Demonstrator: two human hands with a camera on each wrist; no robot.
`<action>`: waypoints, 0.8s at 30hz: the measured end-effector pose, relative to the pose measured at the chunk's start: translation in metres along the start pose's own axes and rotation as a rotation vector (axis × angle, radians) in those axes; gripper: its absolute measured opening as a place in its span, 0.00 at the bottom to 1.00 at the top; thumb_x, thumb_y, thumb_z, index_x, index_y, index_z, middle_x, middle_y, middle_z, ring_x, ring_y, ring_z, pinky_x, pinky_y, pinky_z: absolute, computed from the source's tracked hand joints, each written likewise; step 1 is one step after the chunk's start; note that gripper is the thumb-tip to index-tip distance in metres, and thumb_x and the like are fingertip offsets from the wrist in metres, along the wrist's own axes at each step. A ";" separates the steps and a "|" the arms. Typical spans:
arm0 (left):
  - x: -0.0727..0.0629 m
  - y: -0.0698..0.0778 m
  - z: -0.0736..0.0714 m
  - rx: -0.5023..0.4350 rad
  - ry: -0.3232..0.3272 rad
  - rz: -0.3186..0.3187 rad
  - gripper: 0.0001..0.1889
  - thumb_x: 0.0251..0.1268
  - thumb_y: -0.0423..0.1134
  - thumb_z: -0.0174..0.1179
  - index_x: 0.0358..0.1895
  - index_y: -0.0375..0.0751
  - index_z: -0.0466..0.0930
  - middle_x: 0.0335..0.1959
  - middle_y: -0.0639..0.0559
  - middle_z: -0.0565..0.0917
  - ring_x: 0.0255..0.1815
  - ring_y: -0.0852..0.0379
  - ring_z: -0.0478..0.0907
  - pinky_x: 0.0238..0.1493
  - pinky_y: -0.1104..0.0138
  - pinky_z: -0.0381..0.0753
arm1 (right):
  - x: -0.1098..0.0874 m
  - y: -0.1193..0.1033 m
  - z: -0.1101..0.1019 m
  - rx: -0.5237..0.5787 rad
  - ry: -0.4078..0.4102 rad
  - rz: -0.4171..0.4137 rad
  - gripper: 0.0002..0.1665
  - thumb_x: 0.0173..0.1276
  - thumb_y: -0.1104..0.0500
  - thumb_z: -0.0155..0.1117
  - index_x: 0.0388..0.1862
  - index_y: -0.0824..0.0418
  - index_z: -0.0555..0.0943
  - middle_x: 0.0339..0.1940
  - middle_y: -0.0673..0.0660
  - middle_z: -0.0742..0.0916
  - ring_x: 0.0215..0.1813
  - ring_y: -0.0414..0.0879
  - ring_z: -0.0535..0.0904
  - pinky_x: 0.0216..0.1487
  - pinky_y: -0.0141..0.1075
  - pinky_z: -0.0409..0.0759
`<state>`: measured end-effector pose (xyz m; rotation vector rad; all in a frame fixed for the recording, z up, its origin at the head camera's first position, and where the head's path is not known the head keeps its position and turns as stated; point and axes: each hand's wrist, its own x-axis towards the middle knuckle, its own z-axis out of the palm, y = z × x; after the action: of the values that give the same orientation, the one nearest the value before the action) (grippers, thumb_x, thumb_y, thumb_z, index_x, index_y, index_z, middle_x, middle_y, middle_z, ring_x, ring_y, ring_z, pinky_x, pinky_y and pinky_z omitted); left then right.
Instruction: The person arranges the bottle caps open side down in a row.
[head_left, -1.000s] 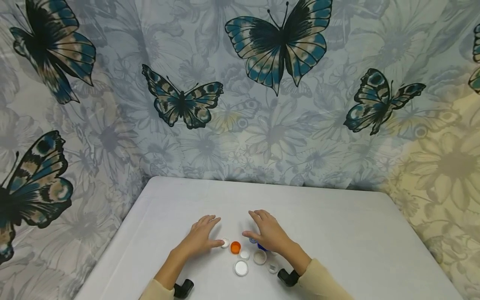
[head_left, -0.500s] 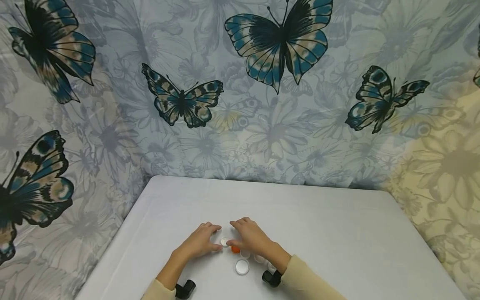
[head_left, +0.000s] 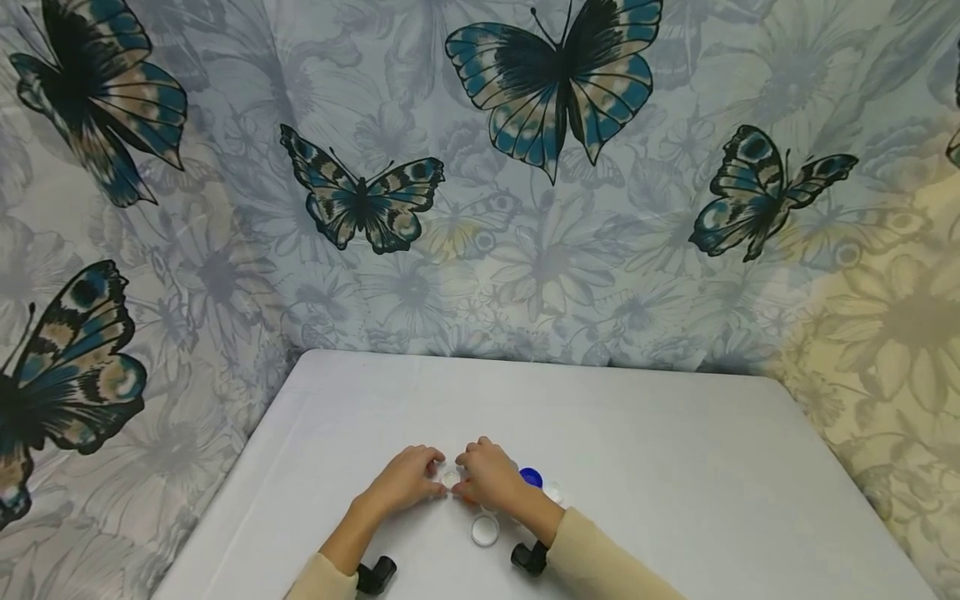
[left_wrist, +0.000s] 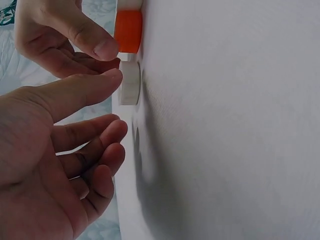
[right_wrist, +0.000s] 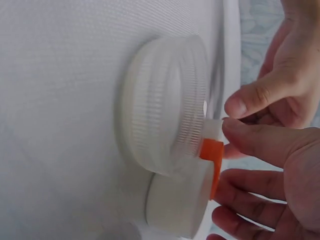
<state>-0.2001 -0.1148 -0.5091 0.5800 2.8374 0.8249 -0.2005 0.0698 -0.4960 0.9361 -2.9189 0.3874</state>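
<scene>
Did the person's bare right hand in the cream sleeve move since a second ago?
Yes. Against the fixed white rectangular table, the bare right hand has shifted left in the head view, closer to the bare left hand.

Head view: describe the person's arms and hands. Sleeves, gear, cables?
Left sleeve and right sleeve: plain pale beige, long. A stubby, rounded black unit by each cuff: left unit, right unit. Left grip and right grip: no gloves, no rings visible. No cables visible.
</scene>
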 end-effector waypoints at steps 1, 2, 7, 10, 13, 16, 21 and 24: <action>0.000 0.001 0.000 -0.003 0.005 0.003 0.21 0.51 0.41 0.73 0.47 0.36 0.81 0.30 0.55 0.76 0.34 0.61 0.67 0.36 0.66 0.69 | 0.000 -0.001 0.001 0.002 0.003 0.002 0.22 0.53 0.49 0.77 0.42 0.61 0.87 0.33 0.51 0.85 0.34 0.41 0.72 0.37 0.32 0.73; 0.000 0.001 0.000 -0.004 0.008 0.004 0.20 0.51 0.41 0.73 0.45 0.37 0.81 0.30 0.55 0.77 0.34 0.61 0.67 0.36 0.66 0.69 | 0.001 -0.001 0.002 0.005 0.005 0.004 0.21 0.52 0.49 0.77 0.42 0.61 0.88 0.32 0.51 0.85 0.34 0.41 0.72 0.37 0.32 0.73; -0.001 0.002 0.002 -0.006 0.017 0.015 0.14 0.50 0.39 0.73 0.39 0.39 0.82 0.29 0.55 0.78 0.32 0.62 0.68 0.35 0.67 0.70 | 0.002 -0.003 0.008 0.010 0.018 -0.002 0.18 0.51 0.51 0.78 0.38 0.60 0.88 0.27 0.50 0.84 0.31 0.40 0.70 0.35 0.31 0.71; -0.001 0.002 0.003 -0.010 0.023 0.016 0.13 0.50 0.39 0.73 0.38 0.40 0.83 0.29 0.56 0.79 0.32 0.62 0.69 0.35 0.67 0.70 | 0.003 -0.004 0.011 0.011 0.024 -0.008 0.16 0.51 0.52 0.78 0.36 0.60 0.88 0.25 0.49 0.84 0.30 0.39 0.69 0.33 0.30 0.69; -0.001 0.002 0.003 -0.014 0.028 0.018 0.12 0.50 0.38 0.72 0.37 0.39 0.83 0.28 0.57 0.78 0.32 0.62 0.68 0.35 0.67 0.70 | 0.004 -0.004 0.012 0.014 0.036 -0.010 0.16 0.51 0.52 0.78 0.35 0.60 0.88 0.24 0.49 0.83 0.29 0.39 0.68 0.32 0.29 0.68; -0.001 0.002 0.004 -0.010 0.034 0.022 0.11 0.51 0.37 0.72 0.37 0.40 0.83 0.27 0.58 0.77 0.31 0.62 0.68 0.35 0.67 0.69 | 0.006 -0.004 0.012 0.023 0.042 -0.007 0.15 0.51 0.53 0.78 0.35 0.60 0.88 0.24 0.49 0.84 0.28 0.39 0.68 0.31 0.28 0.67; 0.000 0.002 0.005 -0.021 0.046 0.023 0.11 0.52 0.37 0.71 0.38 0.39 0.83 0.28 0.57 0.78 0.32 0.63 0.68 0.36 0.67 0.70 | 0.006 -0.001 0.009 0.092 0.013 0.014 0.15 0.52 0.54 0.77 0.36 0.61 0.88 0.25 0.50 0.84 0.29 0.39 0.69 0.31 0.27 0.68; 0.002 0.003 0.005 -0.043 0.057 0.031 0.11 0.53 0.37 0.71 0.39 0.39 0.84 0.27 0.57 0.78 0.32 0.63 0.69 0.35 0.68 0.70 | 0.006 0.004 0.004 0.164 -0.005 0.040 0.16 0.53 0.54 0.76 0.39 0.62 0.88 0.26 0.50 0.84 0.31 0.38 0.70 0.32 0.27 0.70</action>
<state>-0.2002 -0.1095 -0.5115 0.6051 2.8609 0.9196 -0.2071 0.0683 -0.5004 0.8989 -2.9501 0.6362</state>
